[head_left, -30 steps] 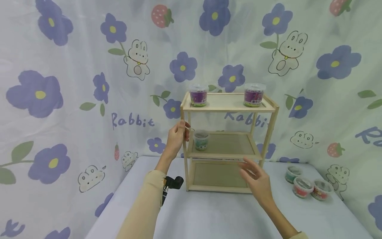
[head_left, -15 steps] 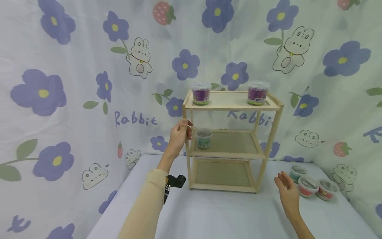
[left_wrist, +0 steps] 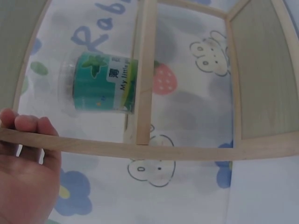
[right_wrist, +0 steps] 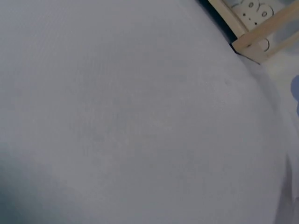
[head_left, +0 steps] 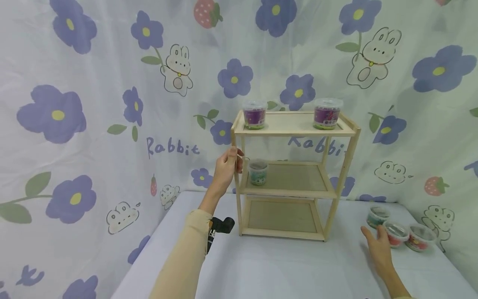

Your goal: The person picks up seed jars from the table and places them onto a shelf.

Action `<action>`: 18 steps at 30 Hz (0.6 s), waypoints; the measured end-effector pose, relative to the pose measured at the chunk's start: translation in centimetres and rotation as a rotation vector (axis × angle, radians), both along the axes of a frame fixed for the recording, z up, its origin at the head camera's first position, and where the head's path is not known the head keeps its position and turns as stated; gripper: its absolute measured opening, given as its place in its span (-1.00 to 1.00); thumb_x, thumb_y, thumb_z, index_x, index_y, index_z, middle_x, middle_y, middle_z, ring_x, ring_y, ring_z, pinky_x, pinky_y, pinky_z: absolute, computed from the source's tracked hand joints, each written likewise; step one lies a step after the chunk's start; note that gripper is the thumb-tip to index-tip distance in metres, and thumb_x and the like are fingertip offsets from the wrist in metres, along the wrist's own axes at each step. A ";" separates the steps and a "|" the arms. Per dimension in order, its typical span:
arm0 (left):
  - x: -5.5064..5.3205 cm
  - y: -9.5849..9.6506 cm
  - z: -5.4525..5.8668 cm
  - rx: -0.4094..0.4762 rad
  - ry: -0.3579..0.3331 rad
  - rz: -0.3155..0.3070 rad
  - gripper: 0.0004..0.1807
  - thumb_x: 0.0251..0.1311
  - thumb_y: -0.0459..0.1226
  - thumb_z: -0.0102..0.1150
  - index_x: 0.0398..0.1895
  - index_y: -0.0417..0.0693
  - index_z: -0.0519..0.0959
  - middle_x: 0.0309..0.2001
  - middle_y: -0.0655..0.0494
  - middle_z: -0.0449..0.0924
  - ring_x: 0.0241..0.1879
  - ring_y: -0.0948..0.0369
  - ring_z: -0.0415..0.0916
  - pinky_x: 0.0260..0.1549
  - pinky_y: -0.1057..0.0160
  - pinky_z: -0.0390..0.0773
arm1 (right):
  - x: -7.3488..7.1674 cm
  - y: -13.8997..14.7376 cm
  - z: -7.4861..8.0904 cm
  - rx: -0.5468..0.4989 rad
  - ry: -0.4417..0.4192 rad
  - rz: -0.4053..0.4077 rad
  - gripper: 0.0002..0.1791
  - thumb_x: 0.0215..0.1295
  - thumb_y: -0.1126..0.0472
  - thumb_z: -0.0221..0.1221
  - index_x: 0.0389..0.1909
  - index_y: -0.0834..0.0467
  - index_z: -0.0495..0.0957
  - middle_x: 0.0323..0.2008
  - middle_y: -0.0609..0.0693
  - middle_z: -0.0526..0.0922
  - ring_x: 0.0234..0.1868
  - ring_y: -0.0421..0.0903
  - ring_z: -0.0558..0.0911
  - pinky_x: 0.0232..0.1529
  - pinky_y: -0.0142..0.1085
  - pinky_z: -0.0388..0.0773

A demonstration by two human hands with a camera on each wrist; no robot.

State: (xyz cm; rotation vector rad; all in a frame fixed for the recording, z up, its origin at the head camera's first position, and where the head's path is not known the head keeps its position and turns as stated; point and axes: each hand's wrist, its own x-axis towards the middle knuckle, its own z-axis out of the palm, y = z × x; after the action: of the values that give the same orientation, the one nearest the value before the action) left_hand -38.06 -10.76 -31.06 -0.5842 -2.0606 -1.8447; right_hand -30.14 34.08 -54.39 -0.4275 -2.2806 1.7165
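With the left hand (head_left: 225, 168) gripping its post (head_left: 238, 207), the central rack (head_left: 295, 176) bears three tubs (head_left: 258, 176), while three unshelved tubs (head_left: 396, 235) sit lower right beside the loose-fingered right hand (head_left: 379, 250).

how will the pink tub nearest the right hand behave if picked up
The pink tub probably feels stiff: its rim looks evenly round. Its shiny, plastic-looking top may be slippery for the right hand. It stands upright, but its round sides could roll if toppled.

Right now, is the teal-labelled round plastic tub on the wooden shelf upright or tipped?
Upright: the tub sits base-down on the shelf, its rim facing up.
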 end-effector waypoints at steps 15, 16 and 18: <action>-0.2 0.1 -0.1 0.024 -0.017 -0.004 -0.53 0.57 0.02 -0.30 -0.22 -0.12 0.50 -0.55 0.05 0.40 -0.55 0.18 0.38 -0.38 0.25 0.55 | -2.5 2.7 0.4 0.012 -0.036 -0.097 0.13 0.41 -0.04 0.10 0.45 0.45 -0.54 0.47 0.47 -0.49 0.52 0.27 -0.41 0.50 0.09 -0.35; -0.2 0.1 -0.1 0.024 -0.020 -0.006 -0.52 0.57 0.03 -0.29 -0.22 -0.12 0.51 -0.55 0.05 0.40 -0.55 0.17 0.39 -0.38 0.25 0.54 | -2.7 2.9 0.4 0.000 -0.045 -0.101 0.14 0.41 -0.04 0.10 0.45 0.42 -0.58 0.47 0.45 -0.52 0.52 0.26 -0.43 0.50 0.08 -0.36; -0.1 0.1 -0.2 0.024 -0.026 -0.010 -0.52 0.56 0.04 -0.28 -0.22 -0.10 0.51 -0.55 0.03 0.40 -0.55 0.14 0.39 -0.38 0.24 0.53 | -3.1 3.2 0.3 -0.024 -0.057 -0.109 0.17 0.41 -0.04 0.11 0.44 0.37 -0.64 0.47 0.42 -0.58 0.51 0.23 -0.47 0.49 0.07 -0.38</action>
State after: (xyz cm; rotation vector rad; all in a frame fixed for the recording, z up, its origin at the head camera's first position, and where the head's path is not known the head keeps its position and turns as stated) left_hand -38.17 -10.67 -31.30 -0.5684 -2.0533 -1.8897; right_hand -33.28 37.24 -54.06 -0.6010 -2.2329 1.7010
